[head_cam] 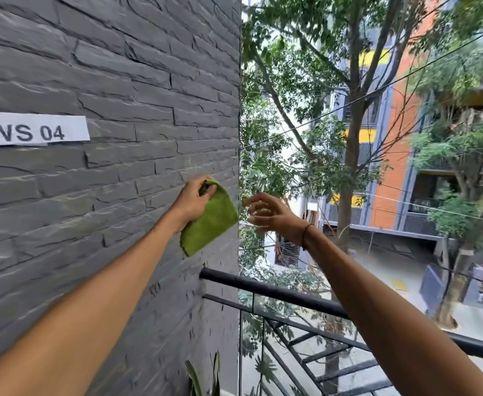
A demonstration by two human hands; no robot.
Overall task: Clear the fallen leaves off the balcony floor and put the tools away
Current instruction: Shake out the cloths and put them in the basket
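Head view, the only one: the left hand (193, 200) was up at about chest height w/ fingers and thumb curled round the top corner of a green cloth (209, 221), pinching it there so the rest hung down below and to the right of the knuckles, folded over on itself. The cloth sat just in front of the grey stone-clad wall (106, 81); whether it touched the wall I couldn't tell. It looked soft, limp and light, prob. microfibre, so it would drape and flop rather than hold a shape, not fragile, not slippery; the sensible hold seemed a bunched corner or edge, as the left hand had it, w/ a second pinch on the free lower edge if it needed spreading or folding. The right hand (264, 210) hovered just right of the cloth's edge, fingers spread and loosely bent, holding nothing, a bit blurred, a thin band at the wrist. Beyond and below both hands ran a black balcony railing (277, 291) w/ glass panels under it. Left of the left hand, a white label reading "WS 04" (31, 130) was stuck on the wall. Past the right hand: trees (354, 110), an orange-and-grey building (400, 155), street below. The floor itself wasn't in shot, so no leaves visible.
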